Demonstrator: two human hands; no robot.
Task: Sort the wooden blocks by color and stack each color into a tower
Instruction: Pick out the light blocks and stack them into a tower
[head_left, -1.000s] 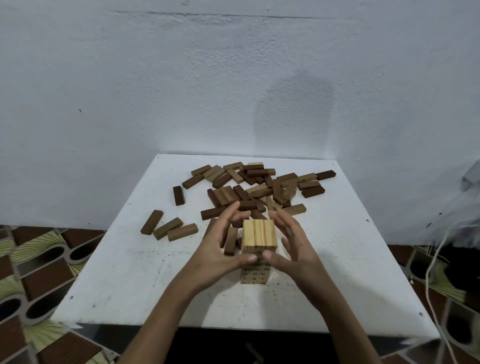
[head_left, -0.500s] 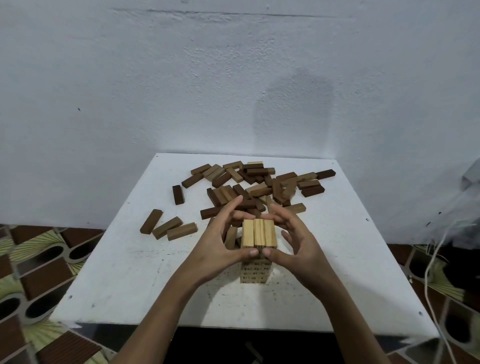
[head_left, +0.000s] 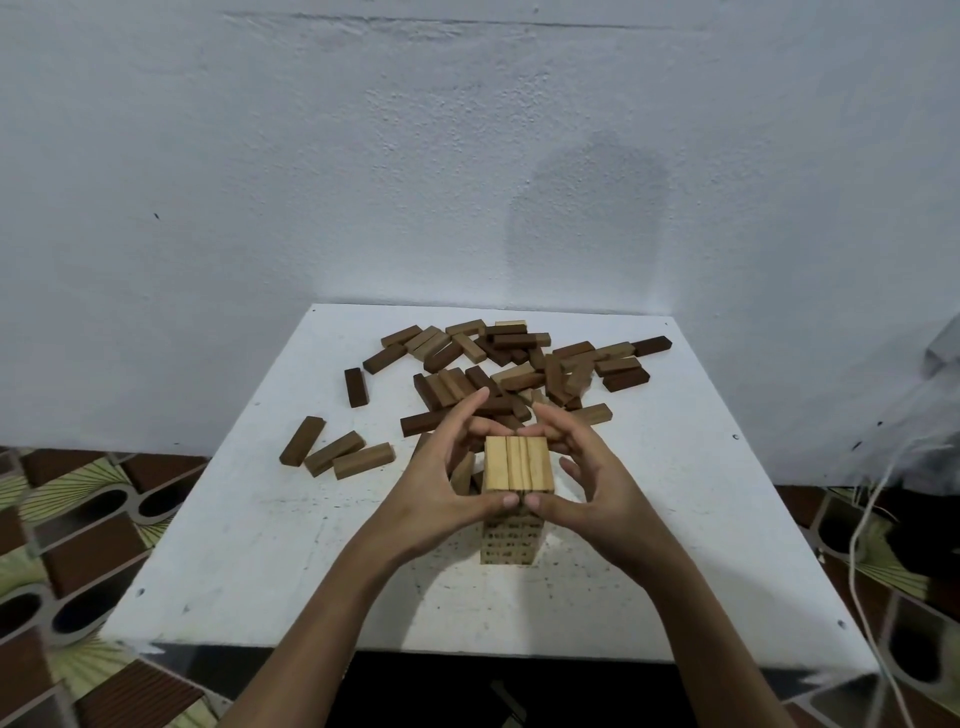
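A tower of light wooden blocks (head_left: 514, 519) stands near the middle front of the white table (head_left: 260, 545). Its top layer is three light blocks side by side. My left hand (head_left: 441, 488) cups the tower's left side and my right hand (head_left: 592, 483) cups its right side. Both thumbs touch the near edge of the top layer and the fingertips curl around its far edge. Behind the tower lies a loose pile of medium and dark brown blocks (head_left: 519, 369).
Three brown blocks (head_left: 332, 449) lie apart at the left of the table, and one dark block (head_left: 356, 387) farther back. A white wall rises right behind the table. White cables (head_left: 862, 519) hang at the right, over a patterned floor.
Both hands have closed in around the tower's top layer; the fingers moved from the sides to its far edge and the thumbs came together at the near edge.
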